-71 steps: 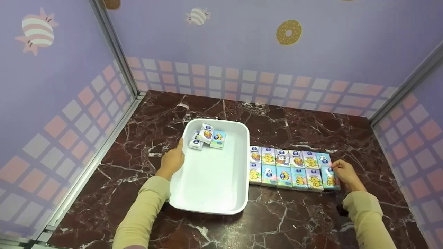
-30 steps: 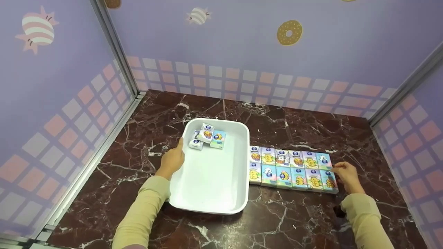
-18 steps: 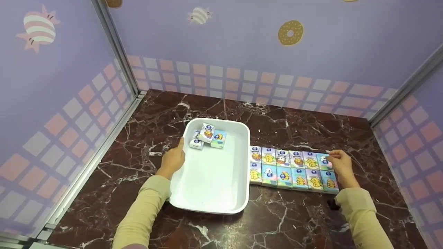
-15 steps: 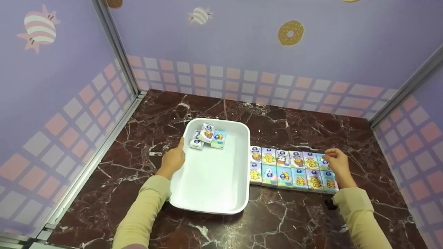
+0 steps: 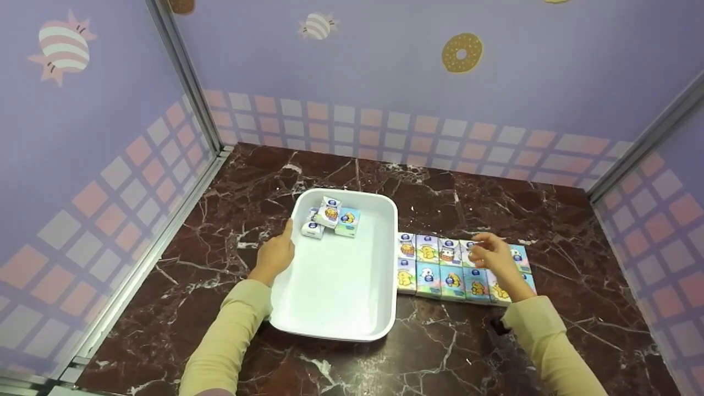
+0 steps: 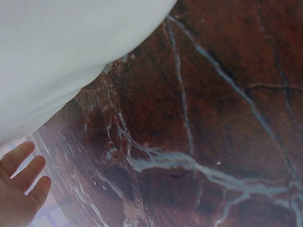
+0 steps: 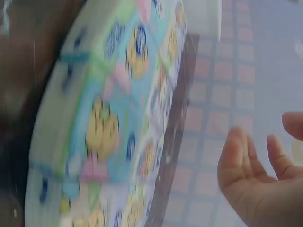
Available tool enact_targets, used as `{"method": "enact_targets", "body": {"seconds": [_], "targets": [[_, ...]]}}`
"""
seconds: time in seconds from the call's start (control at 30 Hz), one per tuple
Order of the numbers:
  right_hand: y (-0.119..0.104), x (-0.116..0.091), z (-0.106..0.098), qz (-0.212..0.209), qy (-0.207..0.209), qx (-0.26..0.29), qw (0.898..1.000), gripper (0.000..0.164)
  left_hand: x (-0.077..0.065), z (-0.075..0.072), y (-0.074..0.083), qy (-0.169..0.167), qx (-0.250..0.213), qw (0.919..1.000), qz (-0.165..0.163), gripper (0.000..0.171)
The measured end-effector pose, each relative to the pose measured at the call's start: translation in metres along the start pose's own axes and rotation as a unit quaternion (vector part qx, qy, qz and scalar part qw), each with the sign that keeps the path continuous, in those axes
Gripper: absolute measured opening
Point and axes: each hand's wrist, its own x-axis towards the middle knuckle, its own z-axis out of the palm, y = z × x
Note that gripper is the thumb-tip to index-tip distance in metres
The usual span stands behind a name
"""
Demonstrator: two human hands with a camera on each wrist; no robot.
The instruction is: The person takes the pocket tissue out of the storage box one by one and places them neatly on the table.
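At the left rim of a white plastic tray [image 5: 333, 286], my left hand [image 5: 275, 256] rests against the outer side. In the left wrist view, several fingers [image 6: 29, 174] extend loosely beside the tray's wall. Several small cartoon-printed packs [image 5: 330, 213], which look like pocket tissue packs, lie heaped in the tray's far left corner. To its right, two rows of similar packs [image 5: 452, 281] lie side by side. Above the right part of these rows hovers my right hand [image 5: 498, 264], fingers loosely bent and holding nothing. It hides some of the packs beneath it.
A dark red marbled tabletop [image 5: 418, 352] carries everything. Purple printed panels [image 5: 385, 66] enclose it at the back and both sides, with a metal rail [image 5: 187, 77] at the left corner. The tray's right wall [image 5: 394, 264] adjoins the pack rows.
My right hand first straightens the packs at the right end of the rows, then lifts off and moves left over them. My left hand and the tray stay put.
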Motion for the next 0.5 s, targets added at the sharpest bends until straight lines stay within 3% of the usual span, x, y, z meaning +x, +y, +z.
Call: {"method": "enact_targets", "body": {"seconds": [0.23,0.5], "targets": [[-0.004,-0.008,0.049,0.008,-0.118,0.022,0.993,0.039,0.0,0.0,0.0,-0.002,-0.002,1.0,-0.002,0.051],[-0.004,-0.014,0.099,-0.01,-0.193,0.005,0.981,0.042,0.0,0.0,0.001,0.006,-0.002,1.0,0.005,0.05]]}}
